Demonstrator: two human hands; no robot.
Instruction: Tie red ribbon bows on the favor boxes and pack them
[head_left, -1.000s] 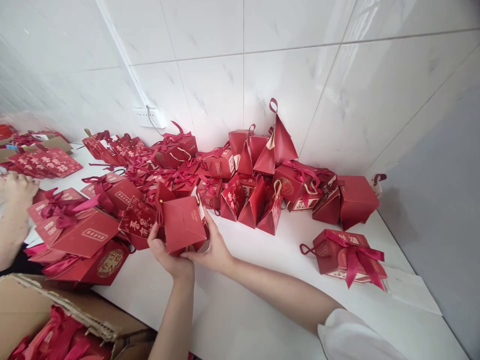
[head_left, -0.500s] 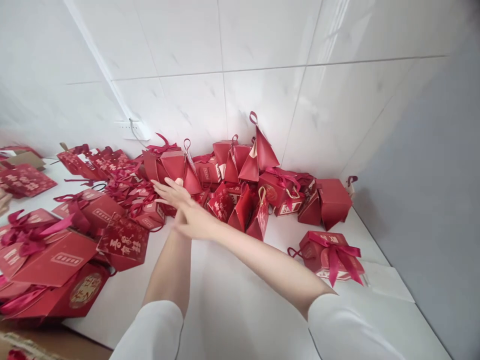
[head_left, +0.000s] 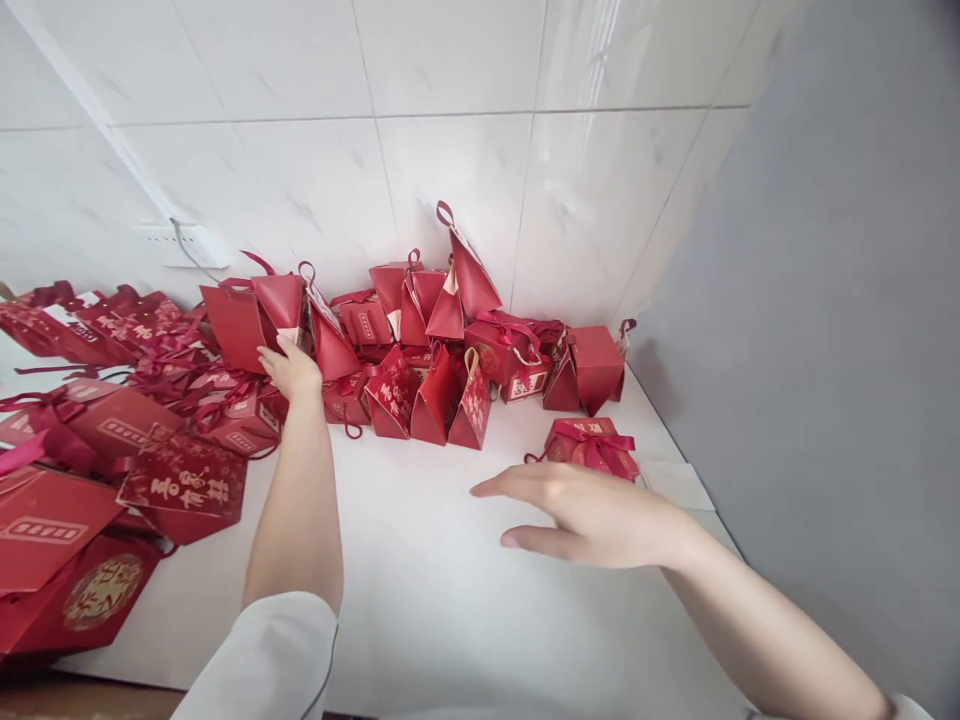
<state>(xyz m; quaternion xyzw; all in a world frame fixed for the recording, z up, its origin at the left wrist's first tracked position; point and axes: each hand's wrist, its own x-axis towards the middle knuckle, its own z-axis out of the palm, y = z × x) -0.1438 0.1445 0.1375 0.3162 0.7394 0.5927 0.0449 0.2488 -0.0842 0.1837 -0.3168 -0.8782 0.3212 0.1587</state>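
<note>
My left hand [head_left: 291, 372] is at the front of the row by the wall, its fingers spread against the lower part of a plain red gift box [head_left: 238, 330]. I cannot tell how firmly it touches. Beside it stands a pointed red gift box [head_left: 330, 335] with a ribbon loop on top. My right hand [head_left: 574, 512] hangs over the white table, palm down, fingers stretched and thumb apart, holding nothing. Just behind it lies a red gift box with a bow [head_left: 589, 442], partly covered by the hand. Several small patterned red boxes [head_left: 431, 400] stand between the hands, farther back.
Larger red gift boxes [head_left: 71, 515] with ribbons are piled at the left. The white table [head_left: 420, 580] meets a tiled wall [head_left: 450, 160] at the back and a grey panel [head_left: 825, 300] at the right. A socket strip with a cable [head_left: 187, 247] is on the wall.
My hands were crossed at the wrists near the box row. Now my right hand has swung right over the table, while my left touches the row. The view has turned right.
</note>
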